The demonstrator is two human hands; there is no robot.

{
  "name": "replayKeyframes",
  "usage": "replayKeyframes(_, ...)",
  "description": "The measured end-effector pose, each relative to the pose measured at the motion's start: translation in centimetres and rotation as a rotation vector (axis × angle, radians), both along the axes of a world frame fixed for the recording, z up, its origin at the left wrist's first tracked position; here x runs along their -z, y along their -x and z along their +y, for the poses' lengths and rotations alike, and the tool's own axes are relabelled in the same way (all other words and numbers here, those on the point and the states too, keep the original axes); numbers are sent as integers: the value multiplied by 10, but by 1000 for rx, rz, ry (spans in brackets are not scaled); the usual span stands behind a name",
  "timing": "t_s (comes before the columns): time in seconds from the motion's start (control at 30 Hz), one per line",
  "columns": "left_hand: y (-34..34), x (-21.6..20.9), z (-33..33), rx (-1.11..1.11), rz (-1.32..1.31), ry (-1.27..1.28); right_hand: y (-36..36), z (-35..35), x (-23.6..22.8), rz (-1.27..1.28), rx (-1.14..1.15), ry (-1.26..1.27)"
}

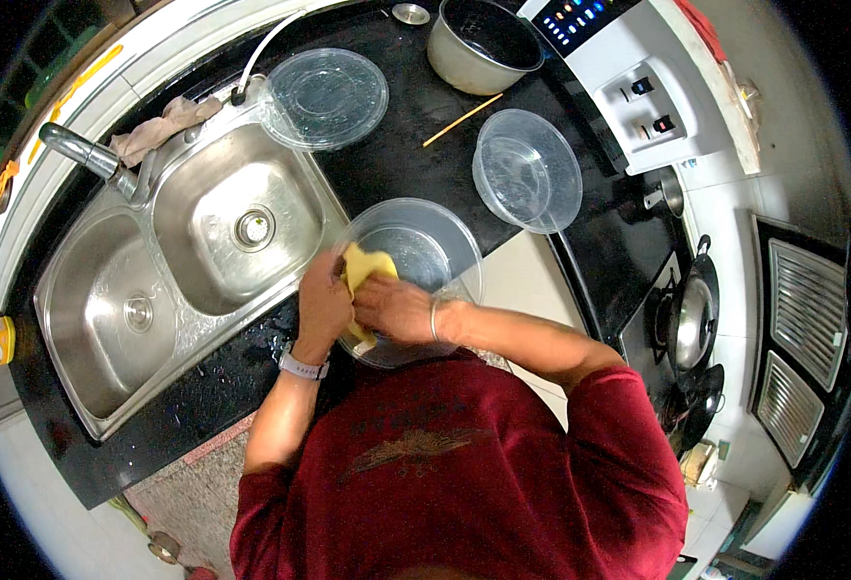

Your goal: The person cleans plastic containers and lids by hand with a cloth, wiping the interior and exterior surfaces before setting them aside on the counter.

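Note:
A large clear plastic bowl (432,224) is tilted in front of my body at the counter's front edge. My left hand (325,296) is closed at the bowl's left rim, with its fingertips hidden by a yellow cloth (367,263). Inside the bowl, my right hand (396,307) has its fingers bent around the same cloth and presses it to the left wall. Part of the cloth sticks up between the two hands, and a small end shows below them. How firmly the left fingers also pinch the cloth cannot be made out.
A steel double sink (242,227) with a faucet (87,155) lies left. Behind the bowl are a round clear lid (324,100), a chopstick (462,120), a metal pot (479,58) and another clear bowl (527,172). A wok (693,319) sits on the stove at right.

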State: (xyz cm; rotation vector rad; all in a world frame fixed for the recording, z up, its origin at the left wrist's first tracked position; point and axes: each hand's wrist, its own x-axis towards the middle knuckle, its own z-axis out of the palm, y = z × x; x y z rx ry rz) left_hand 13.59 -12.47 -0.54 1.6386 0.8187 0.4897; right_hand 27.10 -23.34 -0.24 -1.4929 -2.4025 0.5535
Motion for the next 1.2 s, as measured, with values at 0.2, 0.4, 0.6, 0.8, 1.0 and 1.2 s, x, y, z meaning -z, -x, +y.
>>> replayKeyframes(0.2, 4, -4, -3, -60, 97, -208, -46, 16, 15, -73, 523, -35)
replayKeyframes(0.4, 6, 2, -5, -100, 56, -173, -41, -53, -19, -502, 322, 171)
replayKeyframes(0.6, 1, 13, -1, -47, 50, -194, 11, -15, -3, -86, 270, 542)
replayKeyframes(0.8, 6, 6, 7, 29, 109, -185, -38, 7, -10, -88, 597, 52)
replayKeyframes(1.0, 4, -10, -2, -218, 21, -471, -109, -63, -94, 817, 1148, 120)
replayKeyframes(1.2, -9, -33, -18, 390, 151, -918, -79, -86, -39, 878, 1270, 216)
